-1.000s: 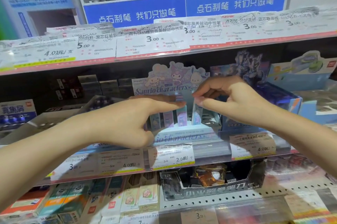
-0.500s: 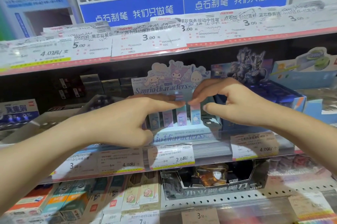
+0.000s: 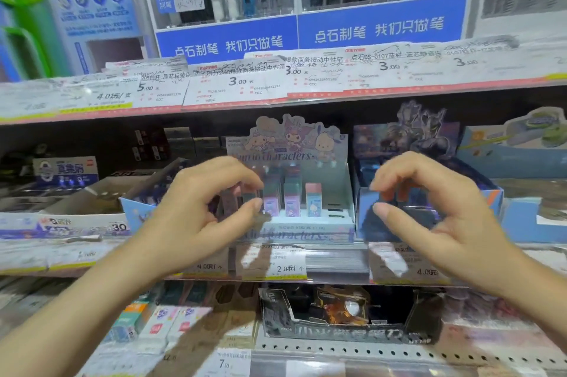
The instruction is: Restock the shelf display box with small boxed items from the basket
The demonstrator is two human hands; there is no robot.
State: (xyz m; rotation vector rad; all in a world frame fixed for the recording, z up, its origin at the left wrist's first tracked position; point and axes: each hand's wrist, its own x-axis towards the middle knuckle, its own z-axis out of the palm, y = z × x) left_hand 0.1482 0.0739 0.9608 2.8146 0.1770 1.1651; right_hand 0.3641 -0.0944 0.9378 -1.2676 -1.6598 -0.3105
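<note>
Both hands pulling apart from display box. Left hand fingers curled near left boxed items, grip unclear in blur. Right hand loosely curled, holding nothing. Empty slots remaining right; restock continuing.

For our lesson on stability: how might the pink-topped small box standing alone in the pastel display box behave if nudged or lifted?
The pink-topped small box stands tall and narrow with nothing beside it, so it would probably tip easily. It looks like thin card, so likely light and crushable. The display box has empty slots on its right, offering little side support.
</note>
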